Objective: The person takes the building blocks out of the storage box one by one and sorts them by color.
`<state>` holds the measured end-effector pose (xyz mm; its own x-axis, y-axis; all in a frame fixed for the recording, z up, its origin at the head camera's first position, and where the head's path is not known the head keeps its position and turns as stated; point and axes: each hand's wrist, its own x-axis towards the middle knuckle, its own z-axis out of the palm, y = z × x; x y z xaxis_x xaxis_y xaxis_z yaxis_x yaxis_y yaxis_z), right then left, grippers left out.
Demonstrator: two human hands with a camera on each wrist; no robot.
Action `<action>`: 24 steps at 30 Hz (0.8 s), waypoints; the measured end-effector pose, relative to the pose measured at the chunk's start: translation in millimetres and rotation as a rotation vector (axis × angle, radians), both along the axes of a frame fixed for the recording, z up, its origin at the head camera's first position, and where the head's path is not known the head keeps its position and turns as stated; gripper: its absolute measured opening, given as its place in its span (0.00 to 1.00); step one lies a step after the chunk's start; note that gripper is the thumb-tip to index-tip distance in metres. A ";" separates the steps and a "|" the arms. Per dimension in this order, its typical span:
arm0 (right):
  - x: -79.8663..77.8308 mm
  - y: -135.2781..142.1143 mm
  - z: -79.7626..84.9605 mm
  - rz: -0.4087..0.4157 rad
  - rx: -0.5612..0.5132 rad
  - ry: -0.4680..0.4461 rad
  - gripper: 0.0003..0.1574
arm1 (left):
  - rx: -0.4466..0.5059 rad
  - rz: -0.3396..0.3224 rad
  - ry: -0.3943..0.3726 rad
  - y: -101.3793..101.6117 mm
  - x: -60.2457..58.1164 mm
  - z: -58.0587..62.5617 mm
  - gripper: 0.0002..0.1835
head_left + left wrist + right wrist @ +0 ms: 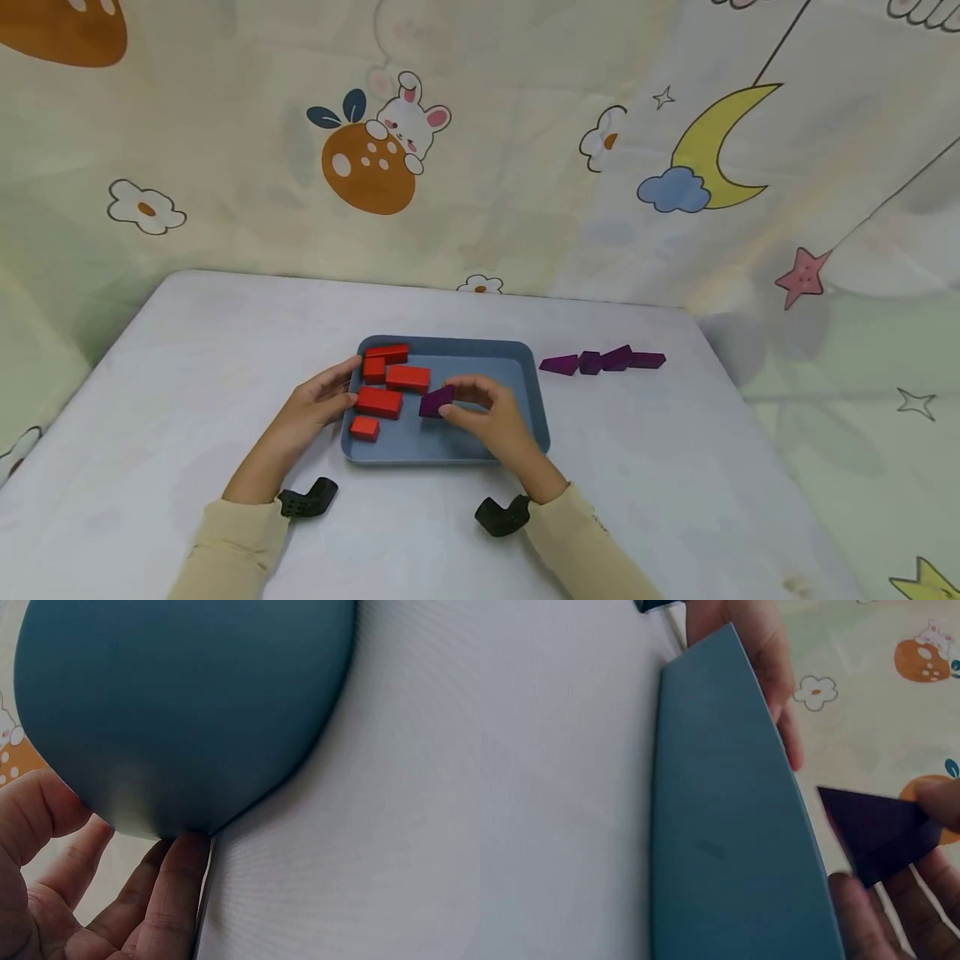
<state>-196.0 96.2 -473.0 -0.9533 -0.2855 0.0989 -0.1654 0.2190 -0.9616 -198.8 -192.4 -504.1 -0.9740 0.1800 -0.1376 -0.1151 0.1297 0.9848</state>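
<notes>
A blue-grey tray [457,457] lies on the white table, with several red blocks [378,402] along its left side. My left hand [315,408] grips the tray's left edge, thumb on the rim; in the left wrist view the fingers [176,892] touch the tray wall [187,712] from outside. Over the middle of the tray, my right hand [491,421] pinches a purple block [435,402] between thumb and fingers. The right wrist view shows this purple block [877,829] with slanted faces, above the rim of the tray [731,802].
Several purple blocks [603,361] form a row on the table [622,467] to the right of the tray. A printed cloth [510,150] hangs behind the table. Black devices [309,498] are worn at both wrists.
</notes>
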 end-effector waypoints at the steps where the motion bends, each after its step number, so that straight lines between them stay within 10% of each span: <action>1: -0.4 5.0 1.5 0.000 -0.033 0.001 0.21 | 0.002 -0.004 0.002 0.3 -0.6 -0.5 0.33; 15: -16.0 100.1 10.1 -0.028 -0.266 0.105 0.25 | -0.021 -0.025 0.037 -4.0 0.6 -4.7 0.34; 24: -28.5 185.9 13.1 -0.144 -0.193 0.205 0.25 | -0.060 -0.034 0.024 0.4 -3.3 -7.0 0.35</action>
